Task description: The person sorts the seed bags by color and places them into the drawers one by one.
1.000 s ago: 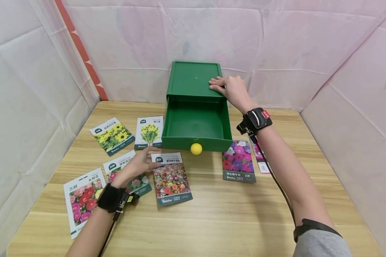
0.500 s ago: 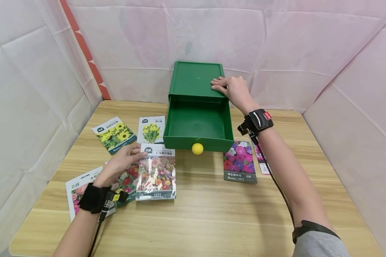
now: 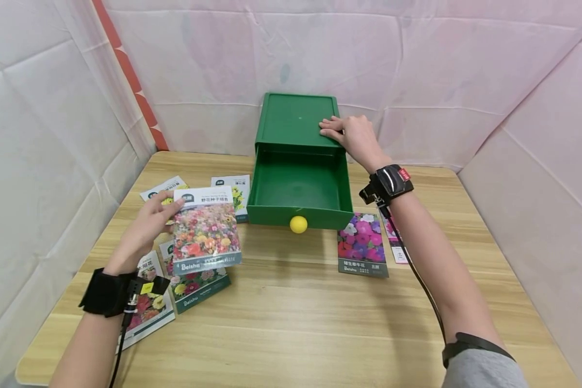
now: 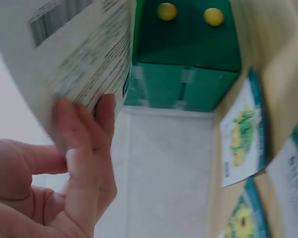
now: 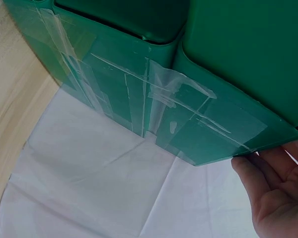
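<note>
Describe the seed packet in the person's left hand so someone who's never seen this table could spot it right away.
Start at the green plastic drawer box at the back of the wooden table, its drawer pulled open above a yellow round knob. Left of the drawer, the left hand holds the mixed wildflower seed packet. It alone is lifted off the table; the other packets lie flat.

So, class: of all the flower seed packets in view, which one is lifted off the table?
The mixed wildflower packet, pinched at its top corner by the left hand. The other packets lie flat on the table.
</note>
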